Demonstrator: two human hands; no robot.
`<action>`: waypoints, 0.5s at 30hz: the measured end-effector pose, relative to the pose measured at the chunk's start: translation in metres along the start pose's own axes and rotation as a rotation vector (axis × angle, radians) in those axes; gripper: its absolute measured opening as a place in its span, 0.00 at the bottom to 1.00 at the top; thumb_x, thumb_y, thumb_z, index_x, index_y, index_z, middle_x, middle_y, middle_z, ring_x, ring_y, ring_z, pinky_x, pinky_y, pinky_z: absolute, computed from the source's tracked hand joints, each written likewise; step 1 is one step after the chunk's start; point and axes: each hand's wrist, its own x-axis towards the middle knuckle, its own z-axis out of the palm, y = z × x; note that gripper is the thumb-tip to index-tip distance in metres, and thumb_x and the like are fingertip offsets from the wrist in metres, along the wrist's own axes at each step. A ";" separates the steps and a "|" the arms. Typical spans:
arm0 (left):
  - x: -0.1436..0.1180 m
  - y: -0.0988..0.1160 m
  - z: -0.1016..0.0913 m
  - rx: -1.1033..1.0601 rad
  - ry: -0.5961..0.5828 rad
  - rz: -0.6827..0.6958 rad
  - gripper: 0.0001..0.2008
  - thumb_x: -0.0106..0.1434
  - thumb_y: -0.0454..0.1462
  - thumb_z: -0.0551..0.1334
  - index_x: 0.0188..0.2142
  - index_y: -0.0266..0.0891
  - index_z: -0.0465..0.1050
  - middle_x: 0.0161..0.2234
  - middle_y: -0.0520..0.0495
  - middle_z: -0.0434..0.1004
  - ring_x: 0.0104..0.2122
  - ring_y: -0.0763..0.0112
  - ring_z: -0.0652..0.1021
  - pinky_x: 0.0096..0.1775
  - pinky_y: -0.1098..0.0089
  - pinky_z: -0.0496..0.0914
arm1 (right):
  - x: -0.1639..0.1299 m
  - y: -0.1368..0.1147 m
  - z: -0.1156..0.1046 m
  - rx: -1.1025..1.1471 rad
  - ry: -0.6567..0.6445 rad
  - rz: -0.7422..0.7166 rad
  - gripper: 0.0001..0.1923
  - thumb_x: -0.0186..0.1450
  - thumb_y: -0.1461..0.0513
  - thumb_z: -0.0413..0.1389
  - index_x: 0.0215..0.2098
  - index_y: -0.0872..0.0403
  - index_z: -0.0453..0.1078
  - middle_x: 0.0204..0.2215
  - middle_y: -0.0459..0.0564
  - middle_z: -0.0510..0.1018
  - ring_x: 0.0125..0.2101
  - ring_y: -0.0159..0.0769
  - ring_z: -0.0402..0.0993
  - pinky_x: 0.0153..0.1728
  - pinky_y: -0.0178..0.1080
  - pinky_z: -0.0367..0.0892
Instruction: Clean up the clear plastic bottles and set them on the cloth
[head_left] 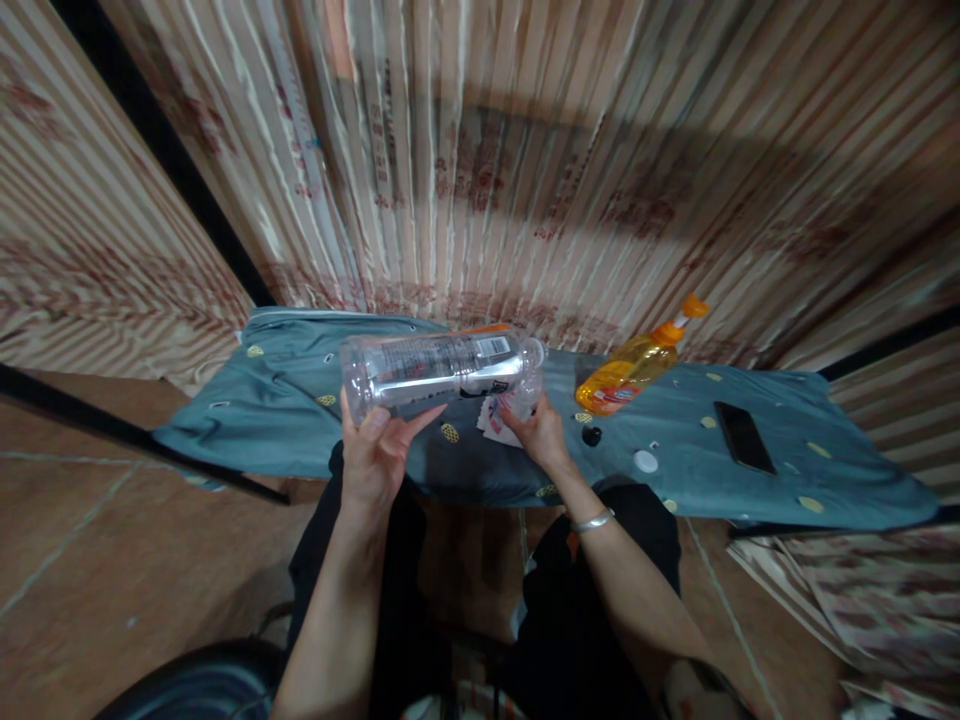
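Observation:
A large clear plastic bottle [442, 368] with a silver printed label lies sideways in the air above the cloth, its neck to the right. My left hand [373, 450] is closed around its base end, thumb in front and one finger stretched along underneath. At the neck end, my right hand [538, 430] grips the bottle, with some fingers hidden by the clear plastic. Just under my right hand is a white packet [491, 422] with pink and purple print, partly covered. A pump bottle of yellow-orange liquid [626, 370] is to the right of that hand.
A small black cap-like piece [592, 436], a white round cap [645, 461] and a dark phone [744, 437] lie on the green cloth [285, 400]. Behind it hangs a striped curtain [480, 150]. Dark metal poles [172, 160] frame the space. A black round seat [195, 685] is lower left.

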 end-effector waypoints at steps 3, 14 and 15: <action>0.000 0.000 -0.002 0.010 0.000 0.001 0.36 0.50 0.47 0.77 0.57 0.49 0.71 0.58 0.39 0.76 0.59 0.39 0.75 0.49 0.40 0.78 | 0.000 0.001 0.000 -0.006 0.004 0.001 0.29 0.60 0.52 0.66 0.55 0.55 0.69 0.43 0.58 0.84 0.45 0.55 0.83 0.44 0.49 0.77; -0.001 -0.001 -0.003 0.016 -0.012 0.019 0.30 0.52 0.46 0.76 0.53 0.48 0.72 0.55 0.42 0.77 0.55 0.47 0.78 0.48 0.43 0.79 | 0.000 0.001 0.001 0.032 0.015 -0.023 0.27 0.59 0.52 0.66 0.54 0.53 0.69 0.43 0.57 0.84 0.44 0.56 0.83 0.44 0.51 0.78; -0.001 -0.001 -0.003 0.015 -0.011 0.020 0.30 0.52 0.46 0.76 0.53 0.48 0.72 0.55 0.42 0.77 0.55 0.47 0.78 0.48 0.43 0.79 | 0.000 0.001 0.001 0.034 0.014 -0.023 0.27 0.59 0.52 0.66 0.54 0.53 0.70 0.43 0.57 0.84 0.44 0.56 0.83 0.44 0.51 0.78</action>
